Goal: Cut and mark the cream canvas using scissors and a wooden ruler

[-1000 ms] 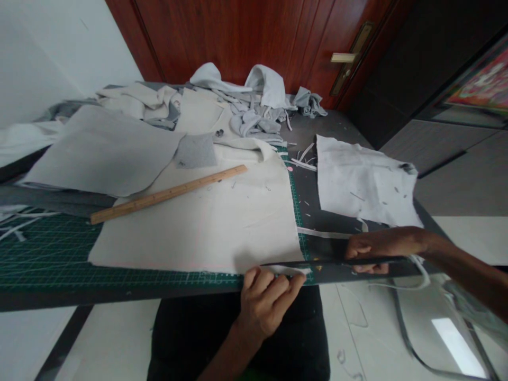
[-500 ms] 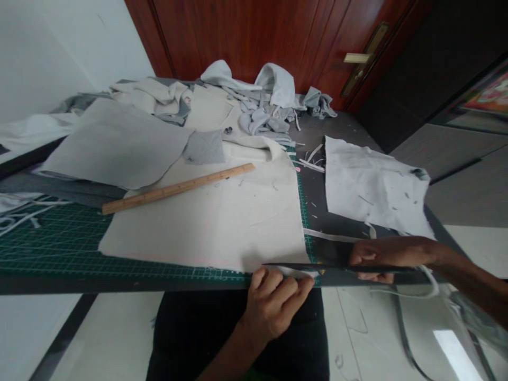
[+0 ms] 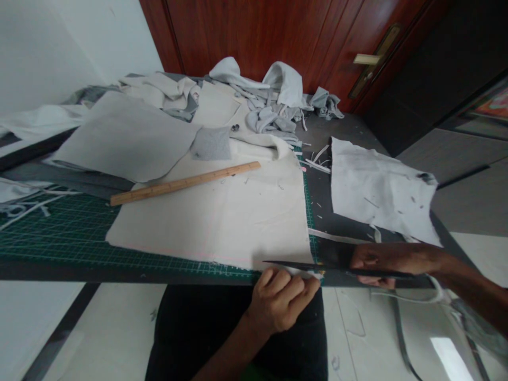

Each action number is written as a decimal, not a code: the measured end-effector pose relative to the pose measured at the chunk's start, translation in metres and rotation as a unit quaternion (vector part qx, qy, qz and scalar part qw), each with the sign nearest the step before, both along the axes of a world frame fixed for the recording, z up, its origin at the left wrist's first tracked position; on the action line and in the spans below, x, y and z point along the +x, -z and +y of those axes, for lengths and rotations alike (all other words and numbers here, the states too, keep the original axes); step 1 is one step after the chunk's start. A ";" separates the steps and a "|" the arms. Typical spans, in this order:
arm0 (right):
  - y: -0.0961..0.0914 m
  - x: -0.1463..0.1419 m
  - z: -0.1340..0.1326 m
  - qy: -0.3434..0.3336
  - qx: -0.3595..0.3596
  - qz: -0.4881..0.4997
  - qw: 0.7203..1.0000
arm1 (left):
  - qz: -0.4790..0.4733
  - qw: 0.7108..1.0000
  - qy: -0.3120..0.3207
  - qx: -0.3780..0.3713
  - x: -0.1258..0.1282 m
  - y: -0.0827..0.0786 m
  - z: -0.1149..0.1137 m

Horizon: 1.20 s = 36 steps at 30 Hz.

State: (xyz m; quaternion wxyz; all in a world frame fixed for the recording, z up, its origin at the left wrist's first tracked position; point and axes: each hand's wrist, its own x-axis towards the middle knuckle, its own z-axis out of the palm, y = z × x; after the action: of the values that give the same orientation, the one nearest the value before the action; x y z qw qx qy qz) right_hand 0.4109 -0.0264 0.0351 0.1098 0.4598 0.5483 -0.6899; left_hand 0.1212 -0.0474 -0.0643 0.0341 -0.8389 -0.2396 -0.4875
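Note:
A large cream fabric sheet (image 3: 222, 217) lies flat on the green cutting mat (image 3: 59, 238). My left hand (image 3: 283, 299) is closed at the table's near edge, pinching the trimmed strip at the sheet's lower right corner. My right hand (image 3: 383, 258) is shut on the handles of long dark scissors (image 3: 309, 265). The blades point left along the sheet's bottom edge, their tip just above my left hand's fingers.
A wooden ruler (image 3: 184, 183) lies diagonally across the sheet. A grey fabric piece (image 3: 119, 145) sits at the left and a white piece (image 3: 381, 190) at the right. Crumpled cloth (image 3: 262, 100) is heaped at the back before a red-brown door (image 3: 278, 32). Thin offcut strips lie scattered.
The view has shifted slightly, moving everything a little right in frame. Both hands keep their grips at the sheet's lower right corner, and the scissors stay along the bottom edge.

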 end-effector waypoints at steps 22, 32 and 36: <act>0.000 -0.017 0.008 0.006 0.000 -0.030 1.000 | -0.025 0.999 0.022 0.007 0.000 0.005 0.002; -0.005 -0.024 0.005 0.009 0.017 -0.003 1.000 | -0.014 0.999 0.036 -0.012 -0.003 0.003 0.000; 0.003 -0.022 0.007 0.007 0.008 0.005 1.000 | -0.028 0.999 0.041 -0.002 -0.002 0.002 0.002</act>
State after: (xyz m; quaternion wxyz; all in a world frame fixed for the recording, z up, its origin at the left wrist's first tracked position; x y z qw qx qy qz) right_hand 0.3894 -0.0191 0.0323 0.0988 0.4607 0.5514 -0.6885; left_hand 0.1191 -0.0458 -0.0663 0.0055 -0.8340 -0.2064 -0.5116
